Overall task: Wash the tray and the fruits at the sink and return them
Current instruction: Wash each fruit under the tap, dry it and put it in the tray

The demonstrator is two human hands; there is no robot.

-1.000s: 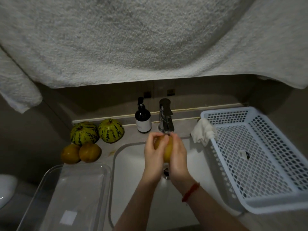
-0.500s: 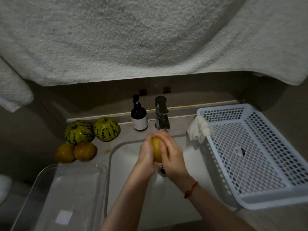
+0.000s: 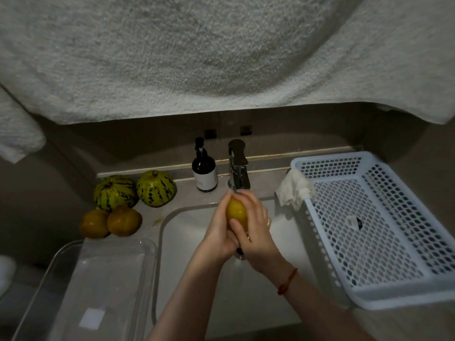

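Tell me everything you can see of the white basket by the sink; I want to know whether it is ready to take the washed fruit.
The white basket is a rectangular plastic crate with perforated walls and floor and a solid rim. It sits upright on the counter, right of the sink, its near-left edge seeming to overhang the basin. It holds no fruit; only a small label lies on its floor. A crumpled white cloth rests against its far-left corner. Neither hand touches it.

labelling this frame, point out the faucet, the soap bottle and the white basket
faucet (image 3: 238,168), head view, on its chrome body
soap bottle (image 3: 203,169), head view, on its dark body
white basket (image 3: 327,160), head view, on its far rim
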